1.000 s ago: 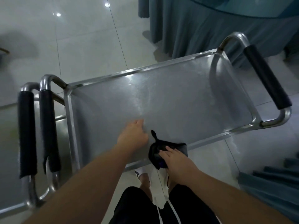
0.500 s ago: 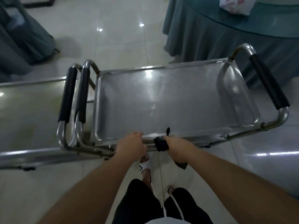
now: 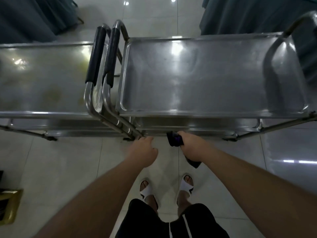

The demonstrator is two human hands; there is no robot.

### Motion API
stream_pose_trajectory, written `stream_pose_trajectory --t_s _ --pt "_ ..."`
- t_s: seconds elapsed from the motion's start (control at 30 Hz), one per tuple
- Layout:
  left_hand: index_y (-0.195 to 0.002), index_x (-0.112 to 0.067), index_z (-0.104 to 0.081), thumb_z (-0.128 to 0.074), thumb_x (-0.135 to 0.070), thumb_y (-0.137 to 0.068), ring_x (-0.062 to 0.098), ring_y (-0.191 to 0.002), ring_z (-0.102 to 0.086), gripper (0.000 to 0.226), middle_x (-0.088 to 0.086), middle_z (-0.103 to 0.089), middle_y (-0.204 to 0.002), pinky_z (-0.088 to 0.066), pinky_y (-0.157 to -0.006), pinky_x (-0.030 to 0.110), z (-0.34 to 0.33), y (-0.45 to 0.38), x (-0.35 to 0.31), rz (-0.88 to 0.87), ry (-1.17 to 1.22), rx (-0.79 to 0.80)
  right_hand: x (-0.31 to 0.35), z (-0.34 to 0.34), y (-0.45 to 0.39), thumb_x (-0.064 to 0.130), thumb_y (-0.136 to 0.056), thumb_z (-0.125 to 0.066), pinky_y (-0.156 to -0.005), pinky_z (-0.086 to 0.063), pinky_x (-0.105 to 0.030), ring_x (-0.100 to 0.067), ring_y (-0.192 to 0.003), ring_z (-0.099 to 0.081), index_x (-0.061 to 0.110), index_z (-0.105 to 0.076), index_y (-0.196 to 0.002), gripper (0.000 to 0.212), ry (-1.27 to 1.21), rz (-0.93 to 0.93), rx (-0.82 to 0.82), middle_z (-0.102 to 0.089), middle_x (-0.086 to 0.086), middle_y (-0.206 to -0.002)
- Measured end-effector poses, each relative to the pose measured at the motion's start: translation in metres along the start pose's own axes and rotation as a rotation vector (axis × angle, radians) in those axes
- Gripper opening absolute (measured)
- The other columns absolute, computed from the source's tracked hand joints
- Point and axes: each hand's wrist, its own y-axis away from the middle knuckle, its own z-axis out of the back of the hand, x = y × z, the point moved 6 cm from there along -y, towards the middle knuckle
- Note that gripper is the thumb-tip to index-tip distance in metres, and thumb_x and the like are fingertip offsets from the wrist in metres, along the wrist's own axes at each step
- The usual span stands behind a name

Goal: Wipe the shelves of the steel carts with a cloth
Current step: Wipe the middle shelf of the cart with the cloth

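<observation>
Two steel carts stand side by side in front of me. The right cart (image 3: 214,76) has a bare, shiny top shelf; the left cart (image 3: 42,79) shows yellowish stains on its top shelf. My right hand (image 3: 193,148) grips a dark cloth (image 3: 175,139) just below the right cart's front edge, level with its lower shelves. My left hand (image 3: 143,150) hangs beside it with loosely curled fingers, holding nothing, close to the carts' frame tubes. The lower shelves are mostly hidden under the top ones.
Black-padded handles (image 3: 103,55) of both carts meet in the middle. Blue-draped tables stand at the back right (image 3: 248,14) and back left (image 3: 34,16). A yellowish object (image 3: 10,206) lies on the tiled floor at lower left. My feet in white sandals (image 3: 186,185) are below.
Both hands came off the right cart's top shelf and dropped below its front edge, the right one bunching the cloth. My view pulled back and swung left, bringing the left cart into sight.
</observation>
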Motion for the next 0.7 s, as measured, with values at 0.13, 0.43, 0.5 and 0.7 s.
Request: stream_pose_trajectory --t_s 0.13,0.43,0.5,0.7 --pt "-0.157 -0.024 -0.045 -0.051 -0.04 -0.1 0.033 -0.137 -0.049 0.059 0.012 -0.051 -0.152 -0.045 -0.103 0.04 -0.022 -0.013 0.048 0.024 0.016 0.026 0.016 -0.03 -0.029 0.023 -0.101 -0.051 -0.075 -0.046 -0.037 -0.025 -0.089 -0.058 0.023 -0.048 -0.137 0.036 -0.091 0.003 -0.066 -0.064 -0.009 -0.114" --pt "-0.154 -0.024 -0.046 -0.052 -0.041 -0.098 0.035 -0.13 -0.056 0.059 0.01 -0.057 -0.148 -0.048 -0.107 0.043 -0.066 -0.067 0.139 0.199 0.182 0.026 0.021 -0.097 -0.108 0.023 -0.099 -0.052 -0.076 -0.04 -0.033 -0.025 -0.092 -0.06 0.027 -0.048 -0.139 0.04 -0.232 -0.018 -0.137 -0.06 0.0 -0.1" --pt "-0.149 -0.027 -0.048 -0.051 -0.042 -0.094 0.036 -0.123 -0.059 0.057 0.01 -0.062 -0.14 -0.049 -0.099 0.041 -0.073 -0.091 0.151 0.231 0.232 -0.033 0.017 -0.103 -0.136 0.023 -0.101 -0.053 -0.074 -0.04 -0.031 -0.026 -0.092 -0.061 0.023 -0.046 -0.143 0.043 -0.226 0.003 -0.167 -0.063 -0.005 -0.103" --pt "-0.14 -0.014 -0.051 -0.056 -0.042 -0.1 0.039 -0.112 -0.065 0.049 0.016 -0.066 -0.129 -0.053 -0.089 0.041 -0.107 -0.173 0.181 0.273 0.425 -0.201 0.003 -0.114 -0.219 0.026 -0.105 -0.048 -0.093 -0.044 -0.031 -0.031 -0.126 -0.057 0.025 -0.027 -0.161 0.059 -0.142 0.013 -0.251 -0.054 -0.011 -0.148"
